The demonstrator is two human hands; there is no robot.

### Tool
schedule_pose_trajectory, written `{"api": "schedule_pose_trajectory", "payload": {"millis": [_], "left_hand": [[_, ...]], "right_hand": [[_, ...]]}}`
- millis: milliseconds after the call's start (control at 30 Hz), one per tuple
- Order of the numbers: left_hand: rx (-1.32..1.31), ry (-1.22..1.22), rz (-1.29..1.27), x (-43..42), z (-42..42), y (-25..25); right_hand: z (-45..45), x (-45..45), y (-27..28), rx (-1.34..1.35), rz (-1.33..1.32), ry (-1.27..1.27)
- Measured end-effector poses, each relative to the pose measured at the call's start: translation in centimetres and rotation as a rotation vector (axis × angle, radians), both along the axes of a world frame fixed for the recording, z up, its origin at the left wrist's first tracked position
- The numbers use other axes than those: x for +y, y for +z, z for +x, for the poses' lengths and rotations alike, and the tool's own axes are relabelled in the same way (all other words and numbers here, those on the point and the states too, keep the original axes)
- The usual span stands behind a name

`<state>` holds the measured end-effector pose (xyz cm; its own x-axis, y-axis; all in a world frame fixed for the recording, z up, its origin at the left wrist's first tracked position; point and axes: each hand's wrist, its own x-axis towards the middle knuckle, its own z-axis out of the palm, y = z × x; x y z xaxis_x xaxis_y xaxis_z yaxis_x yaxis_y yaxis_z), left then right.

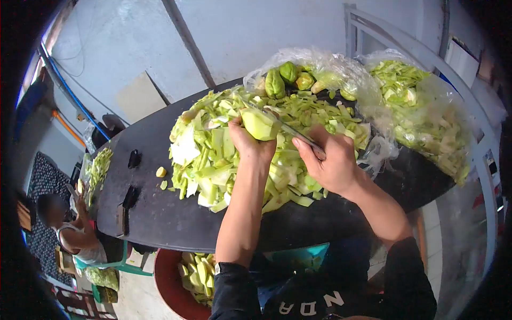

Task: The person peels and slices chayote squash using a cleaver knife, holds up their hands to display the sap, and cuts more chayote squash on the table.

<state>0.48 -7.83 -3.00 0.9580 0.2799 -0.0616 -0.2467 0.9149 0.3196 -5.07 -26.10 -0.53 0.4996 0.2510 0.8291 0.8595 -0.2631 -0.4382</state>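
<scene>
My left hand (252, 143) is closed around a pale green, peeled chayote (260, 125), held above a wide heap of green peelings (213, 170). In my right hand (335, 162) a knife (298, 136) is gripped by its handle, and its blade reaches left along the top of the chayote. The blade's edge against the flesh is partly hidden. Beyond my hands, unpeeled chayotes (274, 84) lie at the mouth of a clear plastic bag (330, 64).
The dark table (144, 213) carries small black objects (129, 197) at left. A second bag full of peelings (426, 120) stands at right. Below the near edge, a red-brown basin (166, 282) holds cut chayote pieces (200, 272). Another person (82, 237) sits at far left.
</scene>
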Motion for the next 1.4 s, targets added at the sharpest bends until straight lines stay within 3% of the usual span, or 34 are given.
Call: {"api": "schedule_pose_trajectory", "payload": {"millis": [100,333,400,533,667,867,900,1067,1267,1333,1400], "left_hand": [[-0.063,-0.025,0.026,0.1,-0.5,-0.5],[-0.001,0.019,-0.012,-0.3,-2.1,0.2],[-0.082,-0.077,-0.030,0.7,-2.0,-0.2],[-0.103,-0.083,0.120,0.9,-3.4,0.3],[-0.080,0.056,0.243,1.0,-4.1,0.8],[-0.035,0.006,0.181,1.1,-4.0,0.1],[-0.038,0.121,0.282,1.0,-3.8,-0.1],[-0.040,-0.020,0.133,0.9,-4.1,-0.2],[-0.006,0.155,0.238,0.1,-4.2,0.2],[-0.045,-0.035,0.074,0.2,-4.1,-0.4],[-0.014,-0.005,0.115,0.0,-4.3,-0.3]], "right_hand": [[-0.4,-0.2,-0.3,-0.075,-0.056,0.088],[0.8,1.2,-2.0,0.065,-0.165,0.080],[0.7,1.4,-2.2,0.043,-0.158,0.101],[0.4,1.3,-2.8,0.022,-0.170,0.162],[0.1,1.8,-3.1,-0.015,-0.165,0.150],[0.2,2.3,-3.5,0.002,-0.172,0.123],[0.2,2.4,-3.1,0.017,-0.176,0.113],[0.7,2.7,-4.1,-0.027,-0.144,0.117],[0.4,2.4,-3.2,0.050,-0.171,0.096],[0.6,2.3,-3.6,0.140,-0.231,0.154],[0.5,2.3,-3.3,0.171,-0.232,0.168]]}}
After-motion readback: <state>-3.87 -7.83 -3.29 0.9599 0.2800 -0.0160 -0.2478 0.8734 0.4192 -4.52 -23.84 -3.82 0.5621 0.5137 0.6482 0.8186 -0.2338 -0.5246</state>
